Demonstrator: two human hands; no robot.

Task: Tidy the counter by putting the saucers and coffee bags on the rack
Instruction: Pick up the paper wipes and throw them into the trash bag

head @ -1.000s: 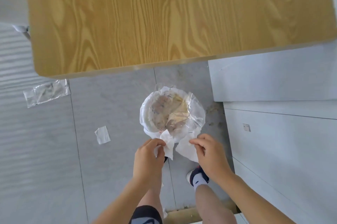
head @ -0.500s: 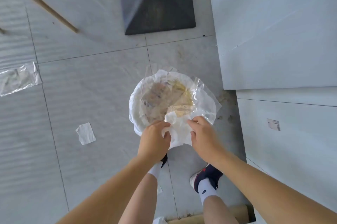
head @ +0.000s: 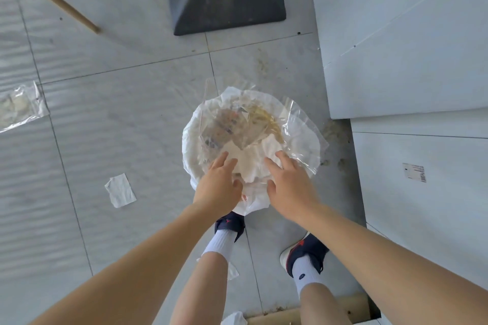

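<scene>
Both hands hover spread over a lined bin point(head: 200, 166) on the floor: the left hand point(head: 220, 187) and the right hand point(head: 289, 184) have their fingers apart and hold nothing, where half a second ago each pinched a corner of white paper above that bin. The crumpled paper point(head: 250, 163) now lies in the bin just ahead of the fingertips, on top of clear plastic wrapping point(head: 298, 139) and other rubbish, so it appears to have been let go and dropped in. I judge this to be a clearing-away of waste rather than a step on the saucers or coffee bags themselves.

None of the task's things show here: no saucer, no coffee bag, no rack and no desk top are in view, so their place cannot be told. Beyond the bin stands a dark pedestal base point(head: 227, 5); to the bin's left on the floor lie a scrap of paper point(head: 121, 190) and, farther out, a clear wrapper point(head: 21, 105). To the bin's right rises a white cabinet point(head: 409, 47).

With both hands free, the person would probably need to straighten up and turn to the desk to go on with the saucers and bags.
</scene>
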